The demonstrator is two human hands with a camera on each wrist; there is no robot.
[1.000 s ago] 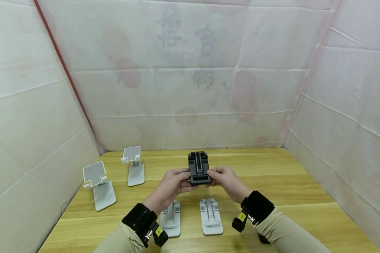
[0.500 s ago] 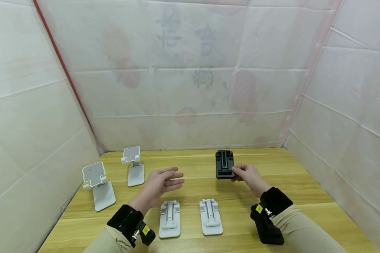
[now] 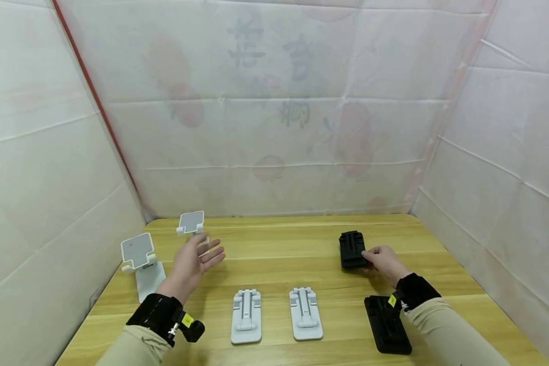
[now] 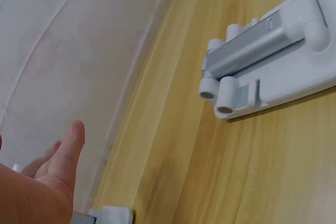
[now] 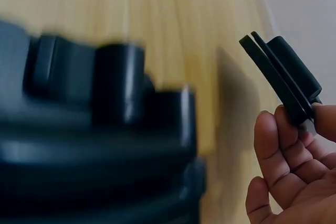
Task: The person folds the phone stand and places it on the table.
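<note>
black folded stand [image 3: 353, 249] pinched by right hand [image 3: 384, 262] on table [image 3: 274, 244].

Both forearms wear beige sleeves [image 3: 134, 348], each ending in a wide black wrist strap [image 3: 157, 311] carrying a small black camera mount with a yellow sticker [image 3: 187, 320] (metal fitting beside it)

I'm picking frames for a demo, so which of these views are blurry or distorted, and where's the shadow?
Head view: sharp, wide-angle bending at the edges, soft even light, a faint shadow under the black stand that the right hand holds. Right wrist view: another black stand fills the near left, badly out of focus. Left wrist view: left hand slightly soft, folded white stand sharp.
</note>
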